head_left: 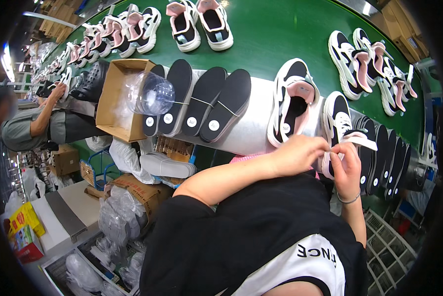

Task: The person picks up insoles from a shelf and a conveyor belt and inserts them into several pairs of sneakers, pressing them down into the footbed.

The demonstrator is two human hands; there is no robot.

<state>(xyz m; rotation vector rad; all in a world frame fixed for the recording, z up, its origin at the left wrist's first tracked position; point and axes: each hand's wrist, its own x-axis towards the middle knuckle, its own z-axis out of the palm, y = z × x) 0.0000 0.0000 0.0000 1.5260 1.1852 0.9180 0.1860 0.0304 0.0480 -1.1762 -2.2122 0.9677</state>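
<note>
My left hand (pixel 303 154) and my right hand (pixel 347 167) meet fingertip to fingertip over the heel end of a black and white sneaker (pixel 336 113). Both are closed in a pinch; whatever lies between the fingers is too small to make out. The sneaker's white strap-like flap (pixel 360 140) sticks out to the right, above my right hand. Just left of it stands its likely mate, a sneaker (pixel 279 106) with a pink lining and its opening toward me. My hands partly cover the nearer sneaker's heel.
Bundled black insoles (pixel 226 101) lie left on the metal ledge (pixel 261 103); more insoles (pixel 379 153) stand at right. A cardboard box (pixel 110 101) holds clear plastic. Sneakers (pixel 350 64) line the green conveyor belt (pixel 266 29). Another person (pixel 39 121) works at far left.
</note>
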